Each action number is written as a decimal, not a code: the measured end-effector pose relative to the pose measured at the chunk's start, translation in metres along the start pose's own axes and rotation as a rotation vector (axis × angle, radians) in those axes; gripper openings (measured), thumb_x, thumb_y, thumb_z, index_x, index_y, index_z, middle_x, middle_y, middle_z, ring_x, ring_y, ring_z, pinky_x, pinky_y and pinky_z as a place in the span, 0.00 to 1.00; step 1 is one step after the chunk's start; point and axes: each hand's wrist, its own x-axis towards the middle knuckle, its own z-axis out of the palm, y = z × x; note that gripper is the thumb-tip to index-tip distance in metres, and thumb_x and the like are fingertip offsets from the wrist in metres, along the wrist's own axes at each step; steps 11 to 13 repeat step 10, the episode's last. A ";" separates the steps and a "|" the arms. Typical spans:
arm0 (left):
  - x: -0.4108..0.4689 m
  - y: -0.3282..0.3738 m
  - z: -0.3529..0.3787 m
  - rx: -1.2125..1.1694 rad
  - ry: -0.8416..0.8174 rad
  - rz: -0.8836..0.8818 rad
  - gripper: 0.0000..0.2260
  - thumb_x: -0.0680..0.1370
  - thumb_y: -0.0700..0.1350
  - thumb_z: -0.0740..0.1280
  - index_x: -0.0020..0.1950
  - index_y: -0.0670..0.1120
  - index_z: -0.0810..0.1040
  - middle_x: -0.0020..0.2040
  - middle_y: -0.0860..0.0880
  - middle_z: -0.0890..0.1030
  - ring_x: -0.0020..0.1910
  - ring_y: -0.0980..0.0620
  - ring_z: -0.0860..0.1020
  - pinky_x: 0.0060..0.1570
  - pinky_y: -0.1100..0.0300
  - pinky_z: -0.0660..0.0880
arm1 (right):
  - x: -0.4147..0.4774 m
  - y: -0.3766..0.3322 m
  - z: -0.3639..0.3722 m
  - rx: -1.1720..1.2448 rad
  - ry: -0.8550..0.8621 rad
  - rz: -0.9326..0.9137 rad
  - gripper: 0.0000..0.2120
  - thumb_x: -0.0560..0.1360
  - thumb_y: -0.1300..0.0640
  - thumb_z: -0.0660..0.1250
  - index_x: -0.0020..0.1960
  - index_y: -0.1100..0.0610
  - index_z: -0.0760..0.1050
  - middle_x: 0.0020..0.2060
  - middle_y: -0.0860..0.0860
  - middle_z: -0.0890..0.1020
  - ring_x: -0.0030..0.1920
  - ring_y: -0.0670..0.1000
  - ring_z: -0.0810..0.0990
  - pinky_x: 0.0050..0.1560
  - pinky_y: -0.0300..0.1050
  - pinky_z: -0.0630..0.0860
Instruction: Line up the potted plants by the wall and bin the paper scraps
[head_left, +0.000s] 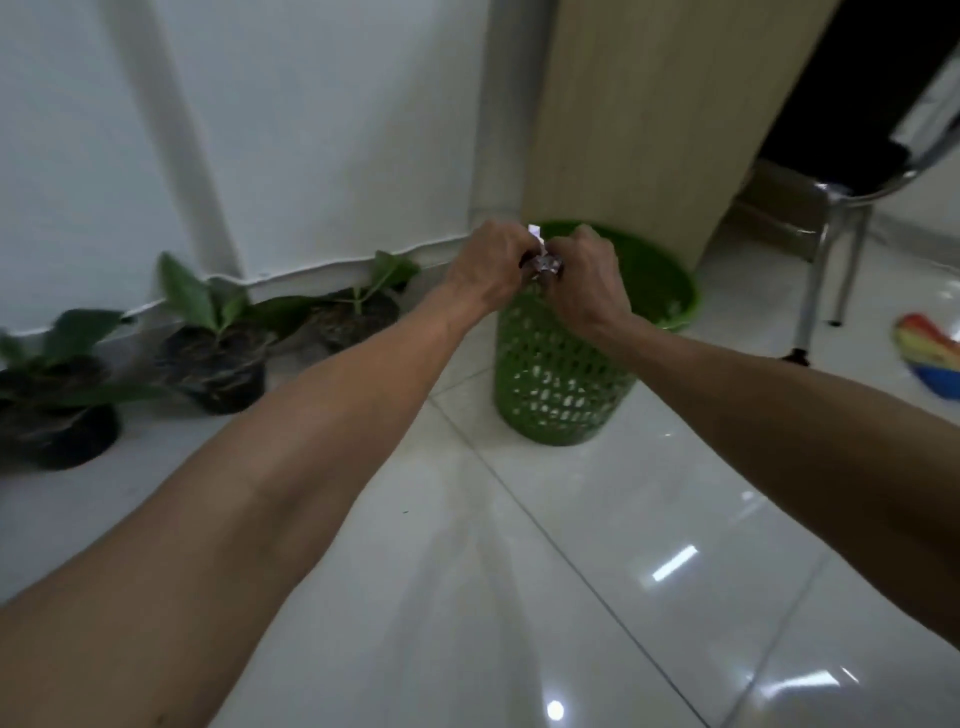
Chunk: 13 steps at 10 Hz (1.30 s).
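Head view shows both bare arms stretched forward, the left hand (480, 265) and right hand (589, 283) meeting over the near rim of a green bin (561, 374). Between the fingertips sits a small wad of paper scraps (543, 260), white at the top and darker lower down; both hands are pinched closed on it, and the blur hides which fingers do the pressing. The wad hangs just above the bin's near edge, not yet inside.

On the left, three potted plants (213, 358) stand in a row along the foot of the white wall (311, 130), the near one at the left edge and the far one (353, 317) close to the bin. They look already lined up, so binning the paper seems to be the step in hand.

To do it well, I would carry the wad a little farther, over the middle of the opening, before letting go. Light paper drifts, and a release over the rim could drop it on the tiled floor (519, 597). Squeezing the scraps into one tight ball first should keep loose bits from scattering. The bin's sides are open lattice, so tiny pieces might slip through the holes; a compact ball avoids that. Open both hands together, low over the mouth.

A wooden panel (649, 114) stands behind the bin, a metal chair leg (815, 280) to the right.
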 end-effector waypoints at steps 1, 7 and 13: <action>0.034 0.046 0.032 -0.007 -0.013 0.004 0.11 0.80 0.45 0.64 0.50 0.42 0.85 0.49 0.39 0.85 0.49 0.41 0.82 0.41 0.57 0.66 | -0.008 0.044 -0.019 -0.008 0.054 0.122 0.11 0.78 0.62 0.62 0.55 0.66 0.79 0.52 0.64 0.77 0.51 0.63 0.78 0.46 0.50 0.68; 0.027 0.033 0.069 0.076 -0.358 -0.288 0.13 0.80 0.50 0.59 0.47 0.44 0.79 0.52 0.42 0.82 0.56 0.42 0.78 0.68 0.40 0.66 | -0.023 0.051 -0.011 -0.134 -0.484 0.205 0.21 0.84 0.46 0.47 0.58 0.57 0.74 0.56 0.58 0.80 0.58 0.58 0.79 0.64 0.61 0.74; 0.008 -0.009 0.008 0.180 -0.184 -0.365 0.15 0.81 0.52 0.59 0.57 0.45 0.79 0.59 0.43 0.81 0.62 0.41 0.77 0.67 0.40 0.65 | 0.003 -0.006 -0.006 -0.115 -0.283 0.076 0.23 0.84 0.45 0.48 0.67 0.58 0.70 0.64 0.59 0.77 0.64 0.60 0.76 0.67 0.62 0.72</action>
